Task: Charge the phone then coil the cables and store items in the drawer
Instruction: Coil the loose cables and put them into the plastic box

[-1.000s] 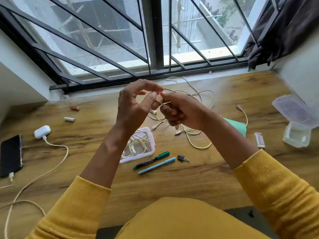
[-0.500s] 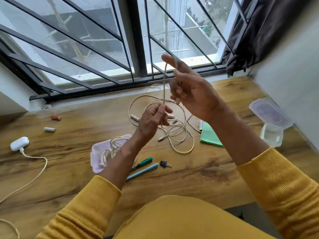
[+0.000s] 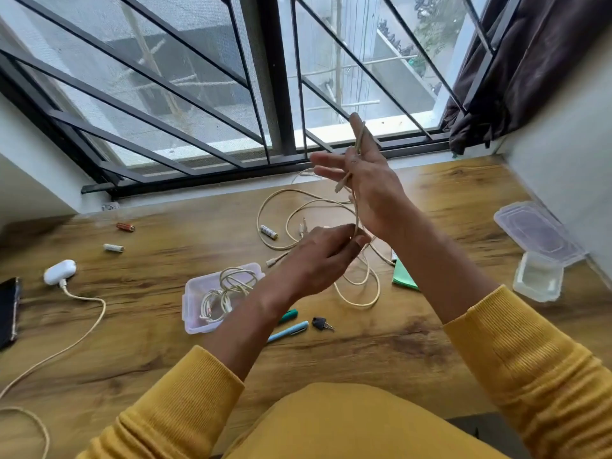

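Observation:
A long cream cable [image 3: 275,200] lies in loose loops on the wooden desk [image 3: 149,326]. My right hand [image 3: 371,190] is raised above it with straight, spread fingers. The cable runs up over its fingertips, and a connector end hangs in front of the palm. Just below, my left hand [image 3: 321,256] pinches the same cable where it drops from the right hand. At the left edge lies a black phone [image 3: 8,306]. Beside it sits a white charger [image 3: 59,271] with its own cable [image 3: 86,326]. A clear box [image 3: 195,303] holds coiled cables.
Three batteries [image 3: 126,226] [image 3: 113,248] [image 3: 268,231] are scattered on the desk. Two pens [image 3: 288,331] and a key [image 3: 321,323] lie near the box, with a green paper [image 3: 404,276] to the right. Clear containers [image 3: 538,276] stand by the right wall, and a barred window [image 3: 281,94] lies behind.
My right hand has spread its fingers straight, with the cable over them, where it pinched the cable before. My left hand stays low on the cable. The view has swung left, so the phone shows again.

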The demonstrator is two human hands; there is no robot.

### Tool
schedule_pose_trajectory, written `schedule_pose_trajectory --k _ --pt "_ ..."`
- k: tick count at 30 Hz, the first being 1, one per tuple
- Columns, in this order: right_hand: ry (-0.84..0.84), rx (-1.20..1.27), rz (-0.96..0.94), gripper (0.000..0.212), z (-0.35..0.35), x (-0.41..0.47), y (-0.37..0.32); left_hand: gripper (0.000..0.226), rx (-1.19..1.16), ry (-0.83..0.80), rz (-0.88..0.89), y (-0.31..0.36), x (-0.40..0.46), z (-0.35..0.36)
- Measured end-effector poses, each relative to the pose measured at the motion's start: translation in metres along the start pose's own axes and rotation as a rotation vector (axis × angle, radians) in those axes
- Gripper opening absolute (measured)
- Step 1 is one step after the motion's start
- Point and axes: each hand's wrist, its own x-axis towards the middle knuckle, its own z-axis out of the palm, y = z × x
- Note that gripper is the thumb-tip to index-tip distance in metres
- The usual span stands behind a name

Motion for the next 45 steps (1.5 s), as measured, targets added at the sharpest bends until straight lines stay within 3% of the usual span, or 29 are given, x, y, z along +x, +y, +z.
schedule_pose_trajectory --k 6,8,11,14,18,22,32,39,45 --pt "-0.08 -0.374 -0.11 0.057 -0.004 -0.01 0.006 0.028 -0.111 0.183 0.059 -0.004 0.009 -0.03" --pt "-0.09 -0.542 -0.132 0.056 -0.006 -0.013 0.011 0.032 -0.2 0.255 0.051 -0.004 0.013 -0.041" --pt "-0.11 -0.813 -0.061 0.049 -0.006 -0.017 0.015 0.031 -0.317 0.338 0.015 -0.007 0.017 -0.05" --pt "-0.192 -0.913 -0.002 0.056 -0.001 -0.023 0.008 0.027 -0.404 0.404 -0.002 -0.007 0.018 -0.056" --pt "-0.331 -0.73 0.09 0.054 -0.003 -0.025 -0.002 0.034 -0.416 0.437 0.025 -0.012 0.02 -0.063" --pt "-0.421 -0.496 0.153 0.066 -0.006 -0.025 -0.012 0.013 -0.431 0.403 0.066 -0.015 0.019 -0.062" --pt "-0.517 0.034 0.198 0.041 -0.005 -0.022 -0.029 0.021 -0.582 0.546 -0.047 -0.022 0.024 -0.039" --pt "-0.502 0.298 0.256 0.042 0.002 -0.026 -0.035 0.025 -0.579 0.561 0.065 -0.004 0.025 -0.046" --pt "-0.538 0.349 0.337 0.041 0.002 -0.029 -0.037 0.021 -0.466 0.581 0.179 0.001 0.028 -0.058"
